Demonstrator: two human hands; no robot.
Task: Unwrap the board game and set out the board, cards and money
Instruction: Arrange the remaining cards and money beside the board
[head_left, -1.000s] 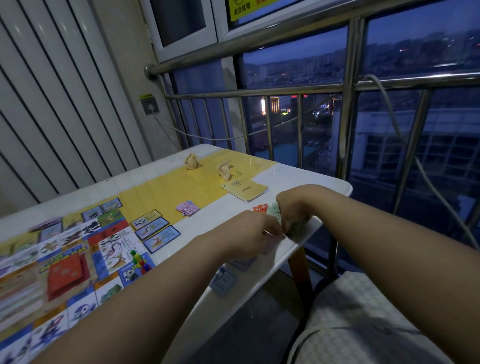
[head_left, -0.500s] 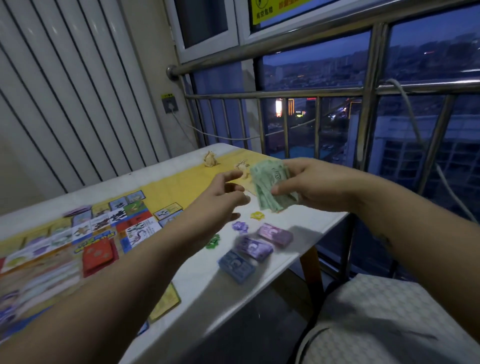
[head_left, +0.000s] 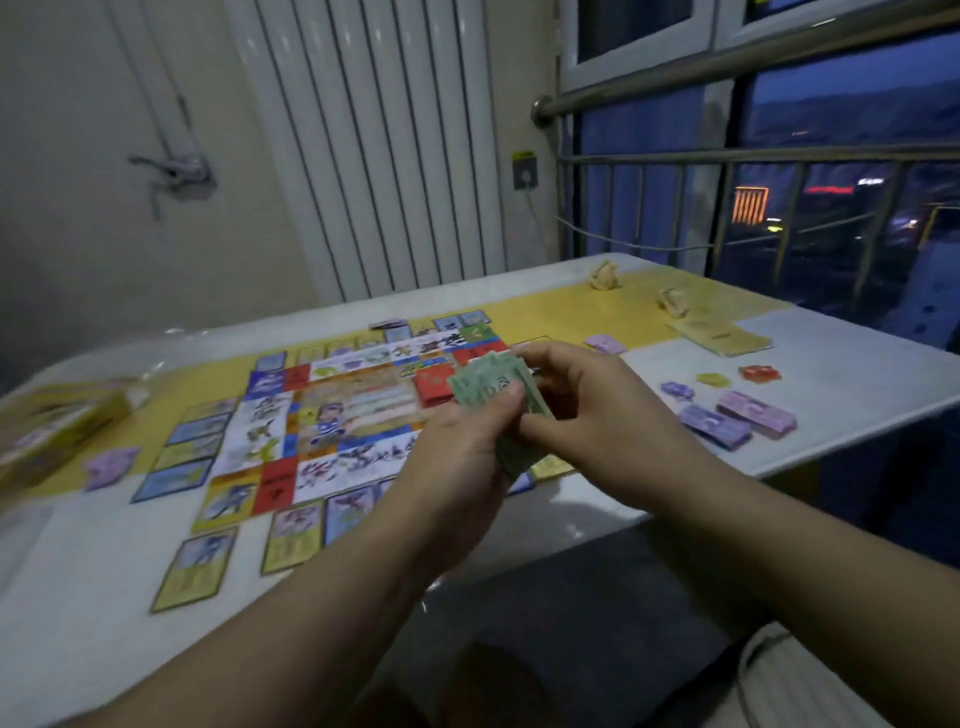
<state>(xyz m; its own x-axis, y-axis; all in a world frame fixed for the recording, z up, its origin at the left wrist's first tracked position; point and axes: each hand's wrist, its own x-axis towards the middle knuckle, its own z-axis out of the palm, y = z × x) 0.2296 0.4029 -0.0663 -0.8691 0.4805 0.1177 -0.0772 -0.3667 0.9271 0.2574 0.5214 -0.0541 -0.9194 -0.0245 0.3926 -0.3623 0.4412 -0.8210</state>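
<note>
A wad of green banknotes (head_left: 483, 387) sits between both hands, raised above the near right part of the board (head_left: 337, 415). The left hand (head_left: 462, 457) grasps it from below, the thumb pressed flat across the printed top note and the fingers tucked under the stack. The right hand (head_left: 576, 410) closes on the wad's right edge with curled fingers, so both hands are clamped on the same bundle. The notes are thin paper, slightly fanned and bent at the corners. The board lies flat on the white table (head_left: 831, 364), a glossy square sheet with a cartoon figure in the middle and a border of small coloured squares; a red deck (head_left: 434, 387) rests on it, just behind the wad. Rectangular picture cards (head_left: 192, 566) lie in rows round the board's edges, face up. To the right, well apart from the hands, two blocky stacks of purple notes (head_left: 714, 426) lie side by side, with three small tokens (head_left: 712, 379), purple, yellow and red, just beyond them. A flat yellow card stack (head_left: 719, 335) lies farther back, near two crumpled paper scraps (head_left: 605, 275). A yellow box (head_left: 52, 421) sits at the table's left end; blur hides its print
</note>
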